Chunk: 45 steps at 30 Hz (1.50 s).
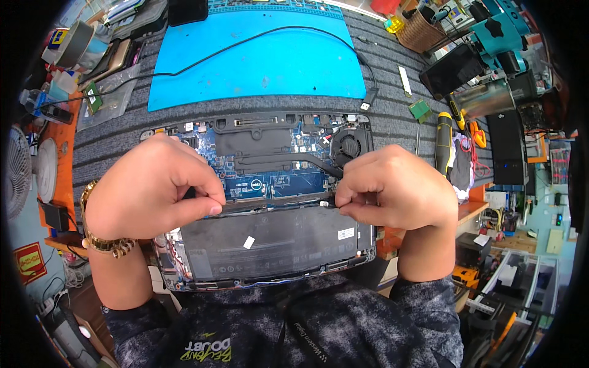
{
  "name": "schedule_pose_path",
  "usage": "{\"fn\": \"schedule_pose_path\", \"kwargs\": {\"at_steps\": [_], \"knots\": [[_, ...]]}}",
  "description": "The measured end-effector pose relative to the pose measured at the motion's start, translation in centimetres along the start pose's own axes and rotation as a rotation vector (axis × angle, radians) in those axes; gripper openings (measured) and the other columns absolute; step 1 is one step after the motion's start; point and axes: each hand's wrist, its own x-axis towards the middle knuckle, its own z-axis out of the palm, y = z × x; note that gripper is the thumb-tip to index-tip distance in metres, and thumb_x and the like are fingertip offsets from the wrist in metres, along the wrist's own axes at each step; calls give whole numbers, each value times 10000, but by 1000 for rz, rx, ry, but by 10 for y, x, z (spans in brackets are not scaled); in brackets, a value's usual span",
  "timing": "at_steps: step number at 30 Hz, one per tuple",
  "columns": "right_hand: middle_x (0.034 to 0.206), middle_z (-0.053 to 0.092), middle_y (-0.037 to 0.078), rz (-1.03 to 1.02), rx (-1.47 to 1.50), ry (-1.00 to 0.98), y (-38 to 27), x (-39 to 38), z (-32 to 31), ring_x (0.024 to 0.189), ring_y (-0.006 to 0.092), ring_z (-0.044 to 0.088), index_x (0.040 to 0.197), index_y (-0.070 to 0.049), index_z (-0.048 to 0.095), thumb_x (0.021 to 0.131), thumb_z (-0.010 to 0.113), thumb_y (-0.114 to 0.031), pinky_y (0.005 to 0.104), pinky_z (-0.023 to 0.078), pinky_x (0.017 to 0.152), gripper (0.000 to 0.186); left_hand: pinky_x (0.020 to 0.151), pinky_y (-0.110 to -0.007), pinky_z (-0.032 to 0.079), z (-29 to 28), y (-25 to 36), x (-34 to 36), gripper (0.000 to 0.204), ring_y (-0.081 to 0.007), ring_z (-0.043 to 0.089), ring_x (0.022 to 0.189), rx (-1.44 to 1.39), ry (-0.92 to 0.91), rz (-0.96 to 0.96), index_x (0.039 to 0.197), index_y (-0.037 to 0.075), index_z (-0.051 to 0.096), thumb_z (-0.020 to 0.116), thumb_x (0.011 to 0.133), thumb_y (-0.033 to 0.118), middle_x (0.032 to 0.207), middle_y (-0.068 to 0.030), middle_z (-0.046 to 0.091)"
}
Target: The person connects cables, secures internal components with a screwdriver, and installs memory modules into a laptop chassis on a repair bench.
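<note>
An opened laptop base [257, 132] lies in front of me, its blue circuit board [239, 186], black fan [347, 147] and heat pipe [294, 158] exposed. A wide flat black battery [276, 239] fills its near half, with a small white label piece on top. My left hand [162, 187] is closed in a pinch at the battery's far edge, left of middle. At that same edge, farther right and beside the fan, my right hand [396, 187] pinches too. The fingers hide what, if anything, they grip.
Beyond the laptop lies a blue work mat [251, 67], crossed by a black cable with a USB plug [365, 106]. On the right are a yellow-black screwdriver [443, 138], a green board [420, 110] and a black phone-like device [453, 69]. A plastic bag [110, 101] lies left.
</note>
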Motion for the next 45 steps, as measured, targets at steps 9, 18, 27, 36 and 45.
{"fn": "schedule_pose_path", "kwargs": {"at_steps": [9, 18, 27, 36, 45], "knots": [[918, 846, 97, -91, -1, -48, 6, 0, -2, 829, 304, 828, 965, -40, 855, 837, 919, -17, 391, 639, 710, 145, 637, -409, 545, 4, -1, 1, 83, -317, 730, 680, -28, 35, 55, 892, 41, 814, 881, 847, 21, 743, -114, 737], [934, 844, 134, 73, 64, -211, 1, -14, -14, 829, 390, 791, 1177, -149, 891, 856, 916, -148, 488, 617, 716, 321, 701, -401, 472, 5, -2, 0, 77, -262, 699, 674, 44, 60, 3, 858, 108, 839, 891, 826, 61, 708, -38, 720], [843, 791, 160, 101, -60, -347, -7, -25, -22, 810, 438, 765, 1385, -192, 806, 919, 872, -225, 556, 594, 706, 472, 732, -419, 455, 3, 3, 5, 97, -267, 715, 726, 95, 20, -29, 880, 115, 850, 907, 811, 77, 735, -32, 727], [833, 779, 177, 92, -69, -359, -7, -27, -21, 809, 438, 771, 1403, -168, 778, 935, 859, -226, 564, 600, 704, 478, 721, -415, 437, 3, 1, 5, 112, -261, 716, 733, 88, 0, -28, 881, 117, 854, 917, 799, 73, 740, -29, 728], [837, 782, 184, 96, -65, -392, -7, -25, -21, 801, 437, 772, 1420, -133, 760, 951, 846, -212, 559, 595, 703, 484, 714, -412, 414, 4, -1, 4, 119, -255, 704, 718, 87, 3, -9, 877, 114, 853, 927, 792, 76, 737, -28, 728]]}}
